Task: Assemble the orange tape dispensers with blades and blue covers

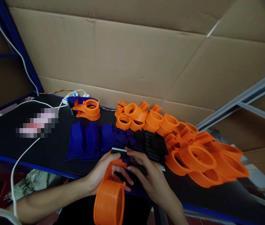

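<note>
An orange tape dispenser [110, 200] is in front of me, its round hub hanging down toward my lap. At its upper end sits a black piece with a pale serrated blade [119, 149]. My left hand [105, 167] is closed around the dispenser's neck, its thumb on the black piece and other fingers beneath. My right hand [147, 172] is at the right end of the same head, with index finger and thumb against its side. A little dark blue shows between the hands. Just beyond lie stacked blue curved parts [91, 140] and black ridged parts [152, 145].
Orange dispenser bodies [196, 157] are piled on the right and along the back of the black table [52, 153]. An orange and blue dispenser [89, 109] stands back left, beside white cables [35, 101]. A cardboard wall [123, 56] closes the rear; metal bars [244, 95] run at right.
</note>
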{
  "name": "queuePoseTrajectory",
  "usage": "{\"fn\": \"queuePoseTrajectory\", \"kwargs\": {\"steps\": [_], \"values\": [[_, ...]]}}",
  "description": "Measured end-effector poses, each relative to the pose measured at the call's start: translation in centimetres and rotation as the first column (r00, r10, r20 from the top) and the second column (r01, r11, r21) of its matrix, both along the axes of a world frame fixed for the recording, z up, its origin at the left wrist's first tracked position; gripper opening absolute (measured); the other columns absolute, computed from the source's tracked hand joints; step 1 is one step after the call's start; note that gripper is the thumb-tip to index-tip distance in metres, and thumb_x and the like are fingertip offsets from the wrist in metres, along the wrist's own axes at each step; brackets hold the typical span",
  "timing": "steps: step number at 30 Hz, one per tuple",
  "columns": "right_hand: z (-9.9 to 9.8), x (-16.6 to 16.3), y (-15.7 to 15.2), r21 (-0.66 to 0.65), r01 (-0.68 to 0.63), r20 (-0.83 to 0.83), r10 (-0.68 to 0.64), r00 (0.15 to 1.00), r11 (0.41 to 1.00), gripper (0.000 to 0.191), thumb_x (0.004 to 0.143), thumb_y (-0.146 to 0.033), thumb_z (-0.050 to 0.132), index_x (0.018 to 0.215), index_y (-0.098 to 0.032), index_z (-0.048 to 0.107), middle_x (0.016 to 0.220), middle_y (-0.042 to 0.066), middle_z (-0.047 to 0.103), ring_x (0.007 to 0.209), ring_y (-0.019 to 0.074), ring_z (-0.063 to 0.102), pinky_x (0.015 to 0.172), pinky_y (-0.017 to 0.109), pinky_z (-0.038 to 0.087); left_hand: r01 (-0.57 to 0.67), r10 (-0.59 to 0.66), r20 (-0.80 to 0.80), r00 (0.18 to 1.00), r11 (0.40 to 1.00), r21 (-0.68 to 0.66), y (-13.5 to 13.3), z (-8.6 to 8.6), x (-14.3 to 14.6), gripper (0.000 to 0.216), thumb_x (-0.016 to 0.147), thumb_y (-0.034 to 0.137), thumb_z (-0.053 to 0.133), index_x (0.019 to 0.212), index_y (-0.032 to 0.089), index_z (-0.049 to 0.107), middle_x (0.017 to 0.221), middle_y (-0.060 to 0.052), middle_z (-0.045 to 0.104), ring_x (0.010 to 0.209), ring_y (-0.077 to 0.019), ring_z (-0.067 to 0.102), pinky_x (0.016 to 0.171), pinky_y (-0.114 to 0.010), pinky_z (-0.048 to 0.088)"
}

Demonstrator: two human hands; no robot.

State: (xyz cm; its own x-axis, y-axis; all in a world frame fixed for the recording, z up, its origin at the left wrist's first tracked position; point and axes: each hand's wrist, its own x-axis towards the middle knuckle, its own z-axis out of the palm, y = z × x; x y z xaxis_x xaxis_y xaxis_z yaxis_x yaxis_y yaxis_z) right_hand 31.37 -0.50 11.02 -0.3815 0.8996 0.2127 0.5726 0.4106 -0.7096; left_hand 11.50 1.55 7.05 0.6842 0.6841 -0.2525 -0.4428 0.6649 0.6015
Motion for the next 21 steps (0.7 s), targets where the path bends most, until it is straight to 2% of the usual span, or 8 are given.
{"fn": "queuePoseTrajectory", "kwargs": {"steps": [6,8,11,14,18,21], "values": [[0.0,-0.2,-0.7,0.116,0.011,0.084,-0.021,0.996,0.993,0.035,0.1,-0.023,0.053,0.135,-0.029,0.051,0.145,0.006,0.058,0.123,0.0197,0.064,0.102,0.036,0.053,-0.108,0.11,-0.017,0.994,0.992,0.06,-0.7,0.6,0.4,0.032,0.082,0.019,0.063,0.111,0.021,0.049,0.074,-0.004,0.074,0.069,-0.0261,0.076,0.064,-0.039,0.061],[0.1,0.0,-0.6,0.163,-0.014,0.127,-0.007,0.992,0.986,0.038,0.1,-0.021,0.053,0.137,-0.028,0.05,0.145,0.006,0.058,0.122,0.0199,0.064,0.101,0.035,0.054,-0.127,0.131,-0.049,0.99,0.988,0.084,-0.8,0.8,0.5,0.03,0.083,0.02,0.063,0.11,0.021,0.049,0.073,-0.005,0.074,0.068,-0.0257,0.076,0.064,-0.039,0.061],[0.3,0.1,-0.5,0.231,-0.046,0.17,0.007,0.985,0.972,0.041,0.1,-0.021,0.054,0.14,-0.027,0.049,0.141,0.006,0.062,0.119,0.0187,0.066,0.099,0.033,0.055,-0.154,0.162,-0.066,0.985,0.982,0.112,-1.0,1.0,0.6,0.03,0.086,0.029,0.062,0.111,0.02,0.048,0.069,-0.005,0.074,0.062,-0.0246,0.075,0.061,-0.039,0.061],[0.8,0.1,-0.6,0.291,-0.075,0.222,0.009,0.975,0.954,0.041,0.1,-0.021,0.052,0.141,-0.027,0.049,0.14,0.005,0.062,0.12,0.0187,0.065,0.099,0.033,0.055,-0.185,0.198,-0.077,0.977,0.972,0.147,-1.2,0.7,0.7,0.035,0.086,0.034,0.064,0.113,0.021,0.047,0.065,-0.001,0.072,0.056,-0.0238,0.074,0.054,-0.031,0.058],[1.5,0.0,-1.3,0.379,-0.091,0.312,-0.034,0.949,0.921,0.039,0.101,-0.022,0.05,0.14,-0.027,0.05,0.139,0.006,0.064,0.126,0.0238,0.062,0.103,0.044,0.054,-0.238,0.258,-0.093,0.962,0.953,0.189,-1.6,-0.1,0.7,0.037,0.087,0.03,0.064,0.117,0.022,0.044,0.063,0.002,0.071,0.053,-0.0217,0.073,0.049,-0.025,0.054],[1.5,-0.1,-1.7,0.4,-0.1,0.32,-0.037,0.947,0.911,0.038,0.101,-0.021,0.05,0.139,-0.024,0.051,0.141,0.009,0.062,0.126,0.0244,0.062,0.101,0.044,0.056,-0.205,0.217,-0.04,0.975,0.957,0.206,-1.6,-0.6,0.6,0.036,0.087,0.022,0.064,0.118,0.022,0.046,0.068,0.002,0.072,0.058,-0.0213,0.074,0.054,-0.028,0.058]]}}
